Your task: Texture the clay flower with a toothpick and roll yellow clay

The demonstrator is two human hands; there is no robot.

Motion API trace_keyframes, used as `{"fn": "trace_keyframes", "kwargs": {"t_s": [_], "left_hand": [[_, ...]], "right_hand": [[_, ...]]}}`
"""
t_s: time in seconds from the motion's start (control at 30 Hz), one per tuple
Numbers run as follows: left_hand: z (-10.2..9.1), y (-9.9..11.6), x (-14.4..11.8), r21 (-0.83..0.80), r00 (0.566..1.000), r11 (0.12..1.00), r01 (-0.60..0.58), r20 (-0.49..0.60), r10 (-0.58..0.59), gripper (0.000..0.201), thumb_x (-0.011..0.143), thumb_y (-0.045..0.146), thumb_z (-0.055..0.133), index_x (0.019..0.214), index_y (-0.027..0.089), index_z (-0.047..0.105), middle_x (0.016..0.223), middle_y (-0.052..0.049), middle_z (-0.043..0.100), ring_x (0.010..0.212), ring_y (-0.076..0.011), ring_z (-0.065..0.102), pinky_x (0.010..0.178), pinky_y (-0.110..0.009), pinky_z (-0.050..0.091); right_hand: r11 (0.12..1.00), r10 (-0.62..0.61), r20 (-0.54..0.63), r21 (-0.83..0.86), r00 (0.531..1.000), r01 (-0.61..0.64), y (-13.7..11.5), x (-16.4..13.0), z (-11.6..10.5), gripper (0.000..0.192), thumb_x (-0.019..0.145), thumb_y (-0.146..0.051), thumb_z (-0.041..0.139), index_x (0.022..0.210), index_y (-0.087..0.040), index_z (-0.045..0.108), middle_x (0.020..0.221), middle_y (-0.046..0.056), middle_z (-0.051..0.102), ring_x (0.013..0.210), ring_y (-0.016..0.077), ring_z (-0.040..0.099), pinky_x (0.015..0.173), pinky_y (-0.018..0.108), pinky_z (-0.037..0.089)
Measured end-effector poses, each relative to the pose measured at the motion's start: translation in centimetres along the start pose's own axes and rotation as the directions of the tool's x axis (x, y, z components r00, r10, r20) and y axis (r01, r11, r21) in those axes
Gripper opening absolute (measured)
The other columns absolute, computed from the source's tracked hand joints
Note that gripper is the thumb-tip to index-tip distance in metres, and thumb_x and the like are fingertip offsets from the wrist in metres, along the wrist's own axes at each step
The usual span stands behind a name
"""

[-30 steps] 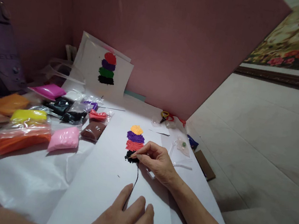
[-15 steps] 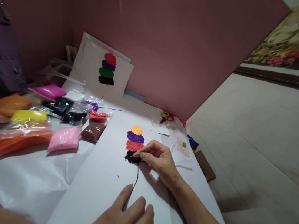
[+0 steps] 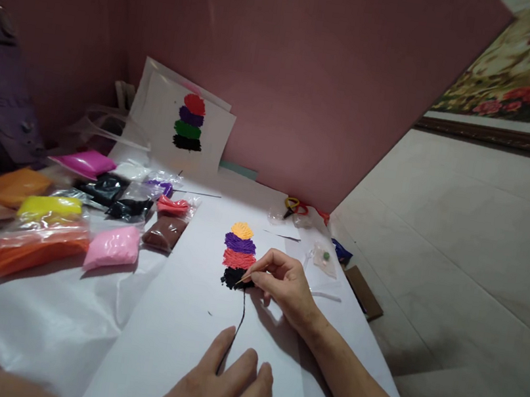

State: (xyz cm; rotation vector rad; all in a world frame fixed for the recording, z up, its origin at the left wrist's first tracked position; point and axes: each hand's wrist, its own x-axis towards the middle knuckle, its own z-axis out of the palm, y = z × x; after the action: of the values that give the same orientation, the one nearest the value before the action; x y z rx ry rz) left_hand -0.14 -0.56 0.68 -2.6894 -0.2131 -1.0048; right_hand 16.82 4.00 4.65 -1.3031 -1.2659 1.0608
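Pink wall (image 3: 282, 82) stands behind a white-covered surface (image 3: 26, 329), with pale tiled wall (image 3: 490, 225) on the right. On the paper sheet (image 3: 174, 337) lies a short stack of textured bands: yellow-orange tuft (image 3: 242, 230) at the far end, then purple band (image 3: 240, 243), red band (image 3: 236, 259) and black band (image 3: 232, 278) nearest the person, from which a thin black line (image 3: 243, 315) runs toward the lower edge.

Of the two hands, the right hand (image 3: 284, 287) has thumb and fingertips closed in a fine pinch around a thin pointed stick (image 3: 241, 280), its tip over the right part of the black band; whether it presses in cannot be told. The left hand (image 3: 229, 386) rests on the sheet, fingers loosely spread, gripping nothing, its index finger beside the black line.

The step in hand looks like working texture into the black band, which is rough-edged like the others. I judge the next stroke calls for a light, short touch of the tip, the left hand keeping the sheet steady, and care not to drag black into the red band
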Motion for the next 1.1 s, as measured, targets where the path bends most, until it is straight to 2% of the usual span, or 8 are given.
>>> {"fn": "trace_keyframes", "kwargs": {"t_s": [0.3,0.53,0.7,0.83,0.9,1.1], "left_hand": [[-0.1,-0.1,0.0,0.001,1.0,1.0,0.001,0.005,-0.001,0.016,0.095,0.019,0.05,0.084,0.021,0.06,0.089,0.0,0.065,0.076,-0.0208,0.051,0.088,-0.044,0.039],[0.0,-0.3,-0.2,-0.018,0.999,1.0,0.002,0.04,-0.002,0.017,0.096,0.017,0.048,0.084,0.021,0.06,0.089,0.0,0.066,0.077,-0.0208,0.054,0.087,-0.043,0.043],[-0.1,-0.3,-0.3,-0.043,0.999,0.999,0.017,0.037,-0.016,0.018,0.095,0.014,0.046,0.088,0.022,0.06,0.093,0.0,0.066,0.081,-0.021,0.057,0.09,-0.043,0.042],[-0.4,-0.5,-0.1,-0.081,1.0,0.996,0.026,0.016,-0.025,0.013,0.096,0.017,0.049,0.091,0.021,0.06,0.09,-0.001,0.066,0.082,-0.0209,0.057,0.089,-0.04,0.041],[-0.6,-0.6,0.0,-0.087,1.0,0.996,0.008,0.03,-0.005,0.012,0.096,0.02,0.049,0.092,0.021,0.06,0.09,-0.001,0.066,0.083,-0.0206,0.057,0.089,-0.039,0.042],[-1.3,-0.6,0.1,-0.074,0.986,0.997,-0.033,0.158,0.044,0.012,0.096,0.032,0.056,0.096,0.021,0.06,0.094,-0.003,0.065,0.086,-0.0213,0.057,0.094,-0.04,0.042]], "right_hand": [[0.992,0.013,-0.054,0.128,0.998,-0.006,0.2,0.2,-0.6,0.005,0.064,-0.018,0.067,0.066,-0.017,0.063,0.062,0.003,0.073,0.045,0.0077,0.051,0.039,0.016,0.034],[0.986,-0.018,-0.058,0.162,0.998,0.027,-0.3,0.0,-0.2,0.006,0.064,-0.018,0.07,0.065,-0.017,0.064,0.061,0.002,0.071,0.048,0.0083,0.05,0.042,0.018,0.032],[0.982,-0.07,-0.231,0.158,0.97,0.108,-0.4,0.3,-0.1,0.012,0.065,-0.024,0.074,0.067,-0.017,0.065,0.056,-0.003,0.06,0.047,0.0075,0.045,0.04,0.018,0.034],[0.97,-0.074,-0.341,0.194,0.937,0.147,0.1,0.7,-0.2,0.014,0.064,-0.025,0.073,0.07,-0.018,0.062,0.061,-0.002,0.065,0.045,0.0077,0.044,0.035,0.017,0.035],[0.964,-0.035,-0.334,0.237,0.942,0.12,0.4,0.8,-0.3,0.015,0.064,-0.024,0.072,0.07,-0.018,0.06,0.061,-0.002,0.066,0.041,0.0069,0.042,0.032,0.016,0.035],[0.94,0.036,-0.262,0.336,0.965,0.056,0.8,1.3,-0.6,0.014,0.063,-0.021,0.069,0.071,-0.018,0.058,0.057,-0.003,0.065,0.032,0.0047,0.043,0.026,0.014,0.025]]}}
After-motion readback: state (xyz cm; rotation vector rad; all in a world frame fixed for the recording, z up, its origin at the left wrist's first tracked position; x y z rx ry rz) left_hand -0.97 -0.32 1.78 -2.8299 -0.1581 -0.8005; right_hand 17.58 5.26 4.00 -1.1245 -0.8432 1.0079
